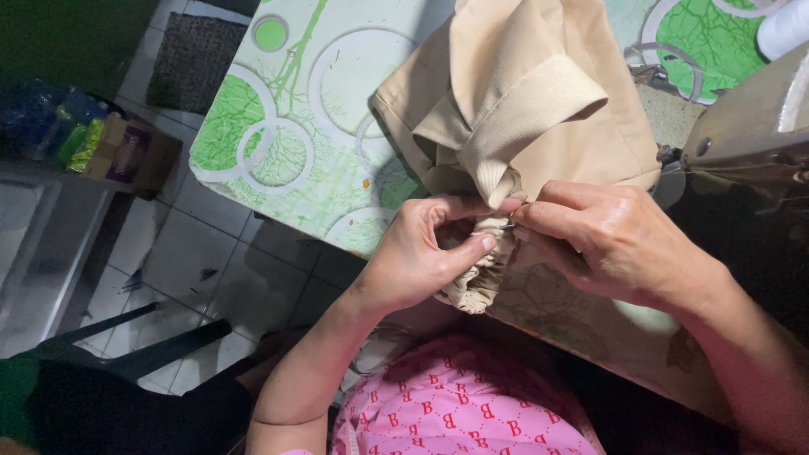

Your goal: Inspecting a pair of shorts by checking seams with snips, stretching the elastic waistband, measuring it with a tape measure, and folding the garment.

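Beige garment (pixel 522 101) pinched between left hand (pixel 421 253) and right hand (pixel 602 240).

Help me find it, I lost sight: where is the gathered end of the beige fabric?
In the head view, centre frame: the gathered end hangs between the left hand and right hand.

beige garment (pixel 522 109) spread across a surface (pixel 278 135) covered in green-and-white circle pattern. left hand (pixel 421 257) pinching the bunched, gathered end of the cloth at the surface's edge; right hand (pixel 602 240) meeting it, fingertips closed on a small dark metal tool (pixel 508 225) at the fabric. sewing machine (pixel 750 126) just beside, at right. tiled floor (pixel 194 253) below, pink patterned top (pixel 463 404) nearest the camera.
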